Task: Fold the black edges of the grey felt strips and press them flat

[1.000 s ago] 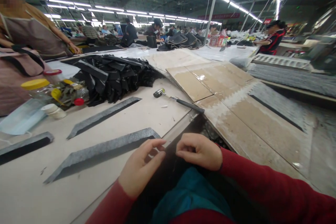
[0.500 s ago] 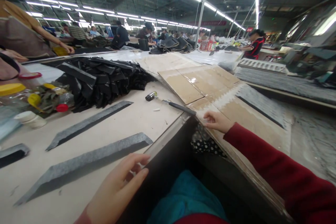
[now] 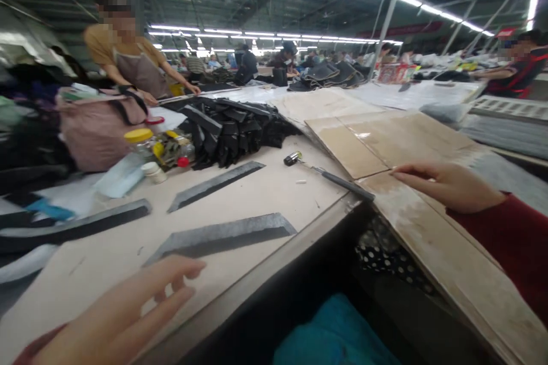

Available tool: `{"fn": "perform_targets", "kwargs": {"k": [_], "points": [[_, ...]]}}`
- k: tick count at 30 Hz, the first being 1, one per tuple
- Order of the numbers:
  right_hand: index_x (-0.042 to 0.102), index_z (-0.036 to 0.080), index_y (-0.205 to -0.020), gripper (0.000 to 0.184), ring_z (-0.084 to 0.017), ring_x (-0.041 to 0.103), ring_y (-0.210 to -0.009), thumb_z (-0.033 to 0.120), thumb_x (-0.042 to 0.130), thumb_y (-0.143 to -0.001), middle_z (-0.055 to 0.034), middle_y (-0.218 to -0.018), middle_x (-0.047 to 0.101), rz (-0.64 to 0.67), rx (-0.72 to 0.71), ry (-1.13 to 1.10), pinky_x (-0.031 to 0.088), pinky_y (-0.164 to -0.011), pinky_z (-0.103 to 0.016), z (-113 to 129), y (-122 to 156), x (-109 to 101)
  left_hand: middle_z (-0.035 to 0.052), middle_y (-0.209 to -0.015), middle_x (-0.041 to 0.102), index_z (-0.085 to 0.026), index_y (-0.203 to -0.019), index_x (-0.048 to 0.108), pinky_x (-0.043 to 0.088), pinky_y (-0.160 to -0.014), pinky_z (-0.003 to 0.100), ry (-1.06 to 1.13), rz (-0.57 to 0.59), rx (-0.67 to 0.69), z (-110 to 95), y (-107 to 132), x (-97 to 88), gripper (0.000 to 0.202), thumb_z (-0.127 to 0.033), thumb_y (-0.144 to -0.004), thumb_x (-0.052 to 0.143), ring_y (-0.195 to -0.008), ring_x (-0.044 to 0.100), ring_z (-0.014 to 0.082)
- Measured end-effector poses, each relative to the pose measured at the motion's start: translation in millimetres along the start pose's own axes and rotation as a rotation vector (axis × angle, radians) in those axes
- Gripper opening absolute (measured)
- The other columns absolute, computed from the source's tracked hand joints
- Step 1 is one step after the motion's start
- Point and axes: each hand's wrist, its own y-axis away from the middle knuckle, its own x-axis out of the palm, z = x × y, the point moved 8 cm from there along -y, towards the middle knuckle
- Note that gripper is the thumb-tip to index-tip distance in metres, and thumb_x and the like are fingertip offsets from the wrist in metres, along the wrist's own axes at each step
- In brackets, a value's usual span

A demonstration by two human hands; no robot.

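Note:
My left hand (image 3: 128, 308) is over the front of the pale table with thumb and fingers apart, holding nothing. Just beyond its fingertips lies a black strip with a grey folded edge (image 3: 231, 234). A second such strip (image 3: 218, 184) rests farther back. My right hand (image 3: 449, 185) is above the brown cardboard (image 3: 411, 222), thumb and fingertips pressed together; whatever they pinch, if anything, is too small to make out. Left of it lies a hammer (image 3: 342, 181), its dark handle reaching the table edge near the cardboard. A small white stick (image 3: 301, 182) lies beside the hammer.
A heap of black strips (image 3: 235, 128) covers the table's back. Left are a yellow-lidded jar (image 3: 139, 140), a white-capped bottle (image 3: 153, 172) and a pink bag (image 3: 100, 131). Polka-dot cloth (image 3: 391, 254) sits under the cardboard. A co-worker in an apron (image 3: 141, 68) stands back left.
The view has swung left, bringing the pink bag and the co-worker's upper body into sight. My left hand has drawn back from the table edge; my right hand has moved farther over the cardboard.

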Motion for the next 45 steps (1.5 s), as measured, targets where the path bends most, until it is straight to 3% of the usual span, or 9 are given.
{"fn": "perform_targets", "kwargs": {"k": [4,7,11,17,27,31,38,42,45], "points": [[0.062,0.020,-0.086,0.029,-0.017,0.055,-0.074,0.042,0.046,-0.077,-0.0051,-0.082,0.063,0.109,-0.297,-0.074,0.041,-0.063,-0.028,90.6,-32.5,32.9,0.0042,-0.095,0.063,-0.025,-0.095,0.061,0.046,-0.062,0.023,-0.218,-0.061,-0.141,61.8,-8.1,-51.5,0.037,-0.048,-0.069,0.049,-0.080,0.058,0.0221],[0.063,0.018,-0.083,0.026,-0.015,0.054,-0.069,0.037,0.044,-0.079,-0.0045,-0.076,0.061,0.186,-0.488,-0.089,0.040,-0.060,-0.026,155.1,-50.6,63.6,0.0084,-0.095,0.062,-0.020,-0.097,0.060,0.046,-0.067,0.027,-0.397,-0.123,-0.215,110.7,-17.4,-75.2,0.038,-0.044,-0.072,0.043,-0.079,0.059,0.0230],[0.064,0.016,-0.080,0.022,-0.013,0.053,-0.066,0.026,0.044,-0.080,-0.0043,-0.076,0.060,0.286,-0.720,-0.052,0.039,-0.062,-0.025,237.4,-62.1,102.2,0.0111,-0.105,0.057,-0.015,-0.101,0.057,0.042,-0.078,0.033,-0.629,-0.153,-0.258,148.5,-47.5,-81.2,0.034,-0.028,-0.074,0.041,-0.093,0.055,0.0257],[0.065,0.015,-0.082,0.021,-0.014,0.053,-0.071,0.018,0.045,-0.077,-0.0056,-0.079,0.061,0.373,-0.965,0.095,0.038,-0.065,-0.025,326.3,-64.9,155.4,0.0074,-0.095,0.061,-0.018,-0.091,0.060,0.043,-0.076,0.031,-0.718,-0.175,-0.251,166.5,-93.9,-76.1,0.024,-0.023,-0.072,0.046,-0.087,0.056,0.0227],[0.057,0.019,-0.103,0.031,-0.019,0.054,-0.083,0.013,0.041,-0.078,-0.0085,-0.091,0.057,0.443,-1.173,0.323,0.040,-0.064,-0.029,419.2,-71.6,265.8,0.0070,-0.096,0.058,-0.018,-0.095,0.059,0.040,-0.082,0.030,-0.591,-0.379,-0.191,185.5,-83.2,-73.6,0.030,-0.029,-0.082,0.035,-0.090,0.053,0.0197],[0.057,0.021,-0.103,0.029,-0.022,0.052,-0.088,0.018,0.037,-0.081,-0.0110,-0.094,0.055,0.445,-1.089,0.444,0.042,-0.065,-0.032,447.1,-80.9,298.3,0.0053,-0.096,0.059,-0.019,-0.096,0.059,0.041,-0.081,0.027,-0.532,-0.370,-0.143,185.7,-79.6,-75.8,0.029,-0.036,-0.076,0.047,-0.091,0.053,0.0185],[0.047,0.024,-0.114,0.033,-0.020,0.054,-0.084,0.023,0.033,-0.084,-0.0091,-0.095,0.056,0.411,-1.053,0.431,0.043,-0.064,-0.032,455.4,-86.2,314.0,0.0056,-0.090,0.059,-0.019,-0.091,0.062,0.042,-0.077,0.027,-0.496,-0.351,-0.108,186.1,-79.6,-75.5,0.022,-0.024,-0.078,0.046,-0.085,0.054,0.0177],[0.057,0.023,-0.103,0.029,-0.019,0.055,-0.083,0.022,0.038,-0.081,-0.0080,-0.094,0.058,0.428,-1.117,0.426,0.043,-0.066,-0.029,458.6,-89.4,310.1,0.0061,-0.089,0.059,-0.019,-0.089,0.063,0.042,-0.075,0.027,-0.489,-0.338,-0.122,185.7,-81.4,-74.6,0.023,-0.020,-0.079,0.043,-0.083,0.055,0.0176],[0.061,0.021,-0.097,0.029,-0.020,0.056,-0.083,0.019,0.036,-0.081,-0.0088,-0.092,0.059,0.391,-1.081,0.451,0.043,-0.064,-0.029,467.1,-110.5,306.0,0.0066,-0.088,0.059,-0.019,-0.088,0.064,0.042,-0.075,0.028,-0.488,-0.331,-0.130,183.5,-81.6,-74.1,0.023,-0.020,-0.079,0.043,-0.083,0.054,0.0183]]}}
